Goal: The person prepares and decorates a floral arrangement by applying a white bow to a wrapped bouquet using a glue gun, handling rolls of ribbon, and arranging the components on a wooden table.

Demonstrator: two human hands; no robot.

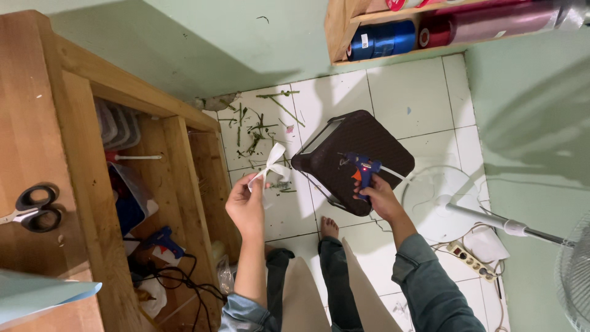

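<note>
The wooden workbench (37,123) fills the left of the view, with black-handled scissors (34,209) lying on its top and a second blue glue gun (161,240) among cables on the shelf below; out on the white tiled floor (399,98) stands a dark square stool (353,160), and it is over this that the work sits. The right hand (381,197) is closed around the grip of a blue hot glue gun (362,169), which rests on or just above the stool seat with its nozzle toward the upper left, while the left hand (246,206) pinches a folded white ribbon bow (273,163) between fingertips and thumb, held up in the air to the left of the stool and apart from the gun. To do the gluing well, I judge the bow should be brought to the nozzle rather than the gun swung about — the pinch kept on the tails, clear of the spot where hot glue lands, and only a small bead squeezed at the crossing of the loops. The cord trailing from the gun wants slack, so it does not tug the aim. Hard to make out: whether the trigger finger is pressing, whether the gun truly touches the seat, and what the bow's knot looks like — it is small and slightly blurred. The standing fan (578,270) is cut off at the right edge, and the ribbon rolls (384,38) on the upper shelf are cropped.
</note>
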